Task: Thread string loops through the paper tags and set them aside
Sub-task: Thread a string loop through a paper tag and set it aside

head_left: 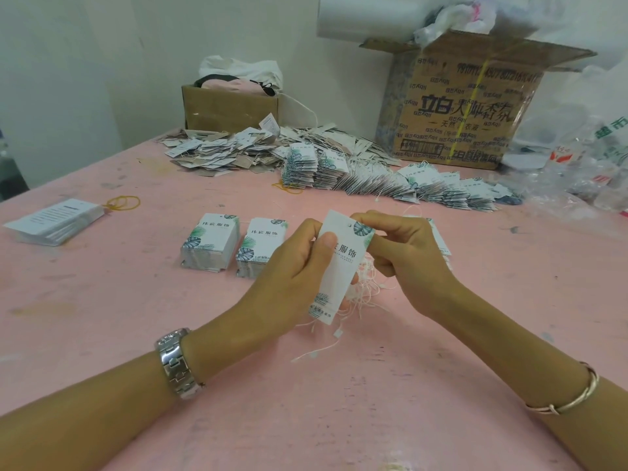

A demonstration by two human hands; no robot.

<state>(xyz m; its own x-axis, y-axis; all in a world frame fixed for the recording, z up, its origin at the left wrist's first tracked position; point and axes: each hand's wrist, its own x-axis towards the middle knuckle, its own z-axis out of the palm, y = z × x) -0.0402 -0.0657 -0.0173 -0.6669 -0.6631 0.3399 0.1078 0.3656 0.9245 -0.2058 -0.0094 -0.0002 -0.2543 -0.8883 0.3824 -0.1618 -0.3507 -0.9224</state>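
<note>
At mid-worktop a paper tag point(339, 266) is gripped by the left hand point(292, 266), its holed corner pinched by the right hand point(401, 253), and a string loop point(365, 288) probably needs feeding through.

White leaf-print tag point(341, 263), upright, tilted

My left hand point(292, 263) grips the tag point(341, 266), its thumb covering the first printed characters; my right hand point(404, 253) pinches and hides the tag's corner at 2 o'clock, and most of the stack point(441, 244) behind; the string bundle point(367, 288) lies partly behind the tag; whether any loop has entered the hole I cannot tell; the plastic bags point(598, 158) at 3 o'clock run off the edge.
</note>
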